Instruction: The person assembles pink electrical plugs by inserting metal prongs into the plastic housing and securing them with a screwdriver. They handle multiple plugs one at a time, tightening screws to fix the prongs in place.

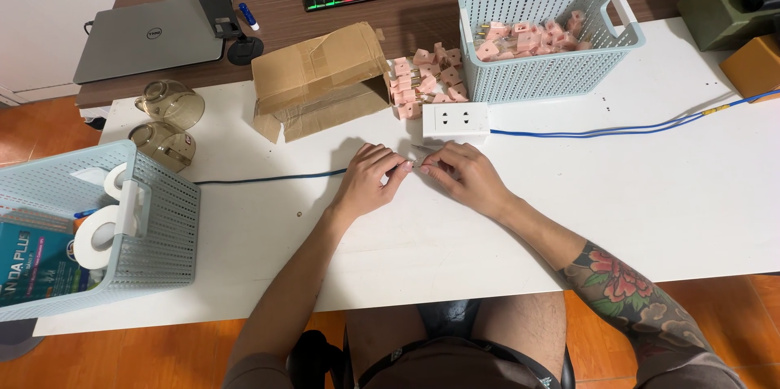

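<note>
- Near the middle of the white table [650, 210], our left hand [370, 182] and right hand [463, 178] meet fingertip to fingertip, both curled nearly closed around a small slim piece [413, 166] pinched between them; we cannot tell what it is.
- Just beyond our hands lies a white rectangular power socket block [455, 120], with a blue cable [634, 127] running from it to the table's right edge.
- A dark cable [268, 179] leads from under our left hand toward the left edge.
- Past the socket block, a loose pile of pink plastic plug adapters [426, 80] lies beside an open brown cardboard box [321, 80].
- Close to the far edge, right of that pile, stands a pale blue perforated plastic basket [544, 72] with more pink adapters inside.
- At the left edge sits a second pale blue basket [154, 226] holding white tape rolls [97, 235], with two clear brownish domed lids [166, 121] just behind it.
</note>
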